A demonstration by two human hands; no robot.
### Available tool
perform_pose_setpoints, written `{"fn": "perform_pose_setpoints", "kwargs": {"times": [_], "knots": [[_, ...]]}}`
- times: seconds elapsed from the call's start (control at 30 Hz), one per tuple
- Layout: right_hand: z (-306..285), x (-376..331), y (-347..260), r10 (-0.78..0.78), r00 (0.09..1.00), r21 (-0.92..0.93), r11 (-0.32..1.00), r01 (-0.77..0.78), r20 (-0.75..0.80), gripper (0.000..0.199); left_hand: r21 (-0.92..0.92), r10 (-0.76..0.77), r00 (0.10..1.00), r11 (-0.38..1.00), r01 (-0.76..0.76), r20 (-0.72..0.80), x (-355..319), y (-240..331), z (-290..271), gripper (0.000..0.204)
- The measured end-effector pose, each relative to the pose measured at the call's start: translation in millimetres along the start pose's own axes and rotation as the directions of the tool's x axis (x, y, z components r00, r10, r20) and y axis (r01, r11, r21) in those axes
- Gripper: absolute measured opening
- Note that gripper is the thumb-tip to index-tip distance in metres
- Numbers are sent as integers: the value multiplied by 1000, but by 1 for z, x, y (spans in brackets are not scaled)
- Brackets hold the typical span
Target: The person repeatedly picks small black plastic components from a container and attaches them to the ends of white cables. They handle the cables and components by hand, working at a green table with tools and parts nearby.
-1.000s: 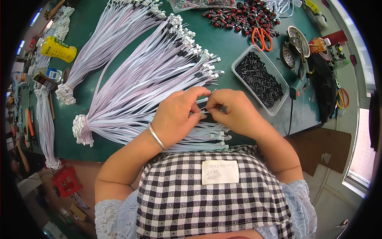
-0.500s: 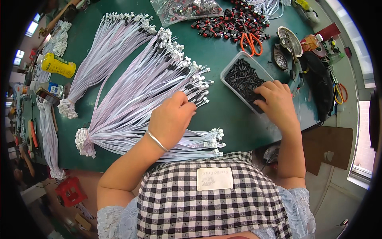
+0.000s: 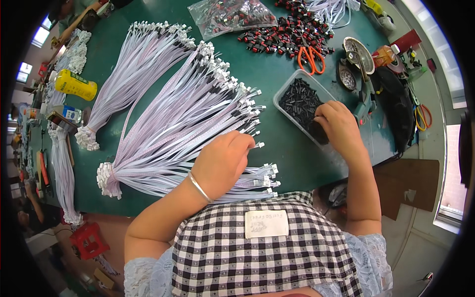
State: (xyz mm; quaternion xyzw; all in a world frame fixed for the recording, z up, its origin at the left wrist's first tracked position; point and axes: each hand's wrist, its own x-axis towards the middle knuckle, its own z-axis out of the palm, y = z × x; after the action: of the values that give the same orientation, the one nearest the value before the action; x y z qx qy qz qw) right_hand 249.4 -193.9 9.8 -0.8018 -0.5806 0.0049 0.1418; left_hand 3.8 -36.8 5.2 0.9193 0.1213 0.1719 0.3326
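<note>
A large fanned bundle of white ribbon cables (image 3: 163,119) lies across the table, tied at its left end, with small white connectors on the free ends. Several of those ends carry black sleeves. My left hand (image 3: 223,161), a bangle on its wrist, is closed over the bundle's lower part and pinches one cable. Its white connector (image 3: 259,145) sticks out past the fingertips. To the right, a clear plastic box (image 3: 283,89) holds many short black tubes (image 3: 299,101). My right hand (image 3: 340,126) reaches over its near right side, fingers pinched together; whatever is between them is hidden.
Orange-handled scissors (image 3: 311,59) lie beside a pile of black-and-red parts (image 3: 292,34) and a clear bag (image 3: 232,17). Metal dishes (image 3: 359,54) stand right of the box. A second cable bundle (image 3: 143,64) and a yellow bottle (image 3: 75,85) are at left.
My left hand has shifted nearer and slightly right, and a cable's connector now shows at its fingertips. My right hand stays at the box, its fingers drawn closer together.
</note>
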Motion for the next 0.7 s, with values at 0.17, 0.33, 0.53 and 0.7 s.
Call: {"fn": "perform_pose_setpoints", "kwargs": {"times": [0.17,0.33,0.53,0.7], "knots": [[-8,-3,-7,-33,999,-198,980,26,-36,11,-366,-289,950,877,311,115,-7,5,-4,19],[-5,-9,-8,-47,998,-164,985,52,32,10,-710,-425,905,633,307,13,-14,-7,-4,8],[-4,-2,-4,13,1000,69,998,-11,-27,12,-319,-165,982,939,127,-95,-4,-1,-26,10],[-10,2,-8,41,999,221,975,-38,-10,17,-579,-275,961,785,221,-6,-6,3,-14,14]]}}
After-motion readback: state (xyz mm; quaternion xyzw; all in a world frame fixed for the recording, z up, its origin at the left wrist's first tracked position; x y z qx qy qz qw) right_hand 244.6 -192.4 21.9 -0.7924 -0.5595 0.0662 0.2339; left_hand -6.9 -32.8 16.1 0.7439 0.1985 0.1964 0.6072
